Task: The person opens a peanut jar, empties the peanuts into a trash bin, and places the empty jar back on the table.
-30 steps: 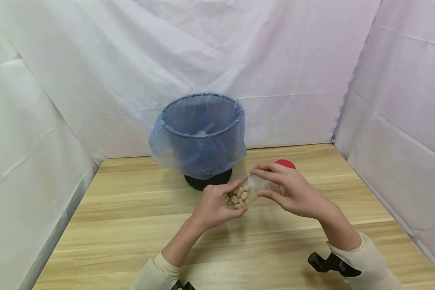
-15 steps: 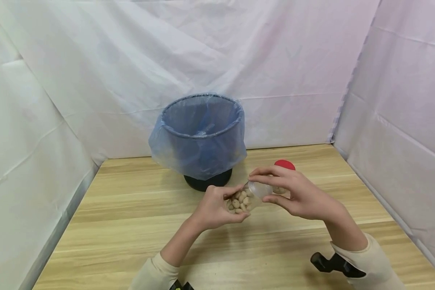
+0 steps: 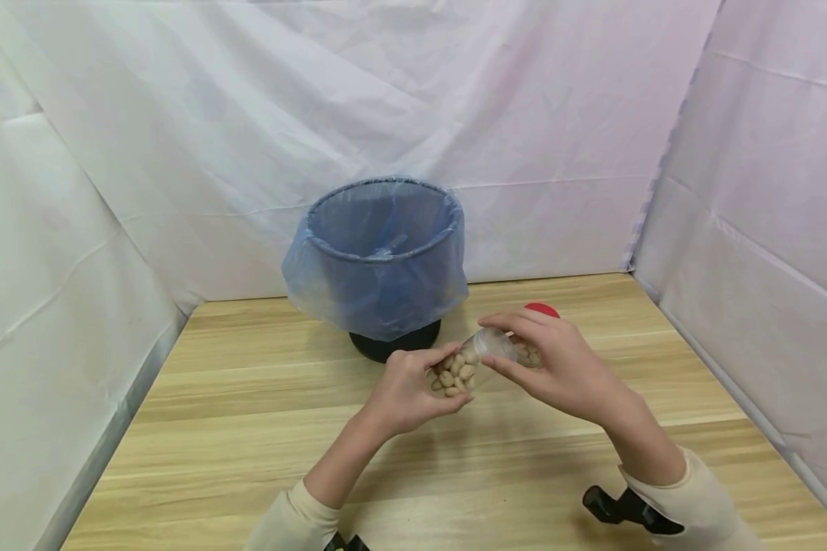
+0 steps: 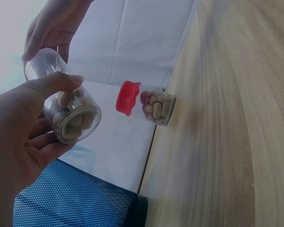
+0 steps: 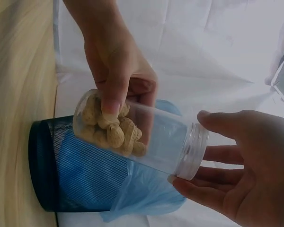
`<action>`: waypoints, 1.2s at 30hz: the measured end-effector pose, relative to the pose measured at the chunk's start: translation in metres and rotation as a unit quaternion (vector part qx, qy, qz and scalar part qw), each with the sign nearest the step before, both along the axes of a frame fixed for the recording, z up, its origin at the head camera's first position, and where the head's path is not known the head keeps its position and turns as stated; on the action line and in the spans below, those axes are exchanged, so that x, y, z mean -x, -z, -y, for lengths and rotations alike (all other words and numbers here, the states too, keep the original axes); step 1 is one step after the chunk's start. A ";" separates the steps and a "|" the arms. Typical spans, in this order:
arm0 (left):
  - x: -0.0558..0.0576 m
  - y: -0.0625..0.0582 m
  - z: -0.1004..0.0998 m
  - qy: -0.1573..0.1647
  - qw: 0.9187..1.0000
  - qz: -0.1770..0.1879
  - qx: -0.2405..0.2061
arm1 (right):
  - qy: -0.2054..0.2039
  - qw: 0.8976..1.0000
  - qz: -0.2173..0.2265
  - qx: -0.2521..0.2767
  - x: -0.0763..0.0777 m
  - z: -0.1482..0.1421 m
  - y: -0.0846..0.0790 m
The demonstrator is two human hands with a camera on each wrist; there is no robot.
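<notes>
A clear plastic jar (image 5: 163,139), part filled with peanuts in their shells (image 5: 114,135), is held tilted above the table between both hands. My left hand (image 3: 406,394) grips its lower body, thumb on one side and fingers on the other. At the jar's upper end, my right hand (image 3: 565,371) has its thumb and fingertips around the clear ribbed lid (image 5: 194,151). Behind the right hand stands a second peanut jar (image 4: 158,106) with a red lid (image 4: 128,98), partly covered by that hand in the head view.
A black mesh bin (image 5: 90,165) lined with a blue plastic bag (image 3: 386,283) stands at the back of the wooden table (image 3: 248,444), just beyond the left hand. White cloth (image 3: 248,115) hangs behind and along both sides.
My right hand shifted slightly right and down with the jar, then came back left and up. Its thumb and fingers now lie differently around the lid. The left hand keeps its hold.
</notes>
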State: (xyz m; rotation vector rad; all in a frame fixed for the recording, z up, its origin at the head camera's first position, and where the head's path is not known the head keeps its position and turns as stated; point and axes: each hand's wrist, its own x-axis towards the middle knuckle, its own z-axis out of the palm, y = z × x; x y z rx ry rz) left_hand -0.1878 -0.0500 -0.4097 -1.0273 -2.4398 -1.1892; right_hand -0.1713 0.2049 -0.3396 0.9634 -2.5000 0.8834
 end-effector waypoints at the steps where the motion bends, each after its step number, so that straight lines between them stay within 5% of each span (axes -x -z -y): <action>1: 0.000 0.000 0.000 0.000 1.000 0.000 0.000 | 0.001 1.000 -0.002 0.000 0.000 0.000 0.000; 15: 0.003 0.001 0.005 0.030 0.999 0.042 0.013 | -0.127 0.992 0.013 0.001 0.011 -0.012 0.003; 22: 0.003 0.000 0.004 0.019 0.999 0.036 0.009 | -0.025 0.999 -0.026 -0.002 0.009 -0.007 0.002; 25: 0.002 0.000 0.004 0.011 0.999 0.041 0.012 | 0.008 1.000 -0.009 0.004 0.006 -0.005 0.002; 30: 0.002 -0.001 0.004 0.001 0.999 0.040 0.022 | 0.005 0.999 0.040 0.027 0.004 -0.002 0.002; 36: 0.004 0.000 0.005 0.005 0.999 0.030 0.026 | -0.042 0.998 0.039 0.023 0.007 -0.005 0.004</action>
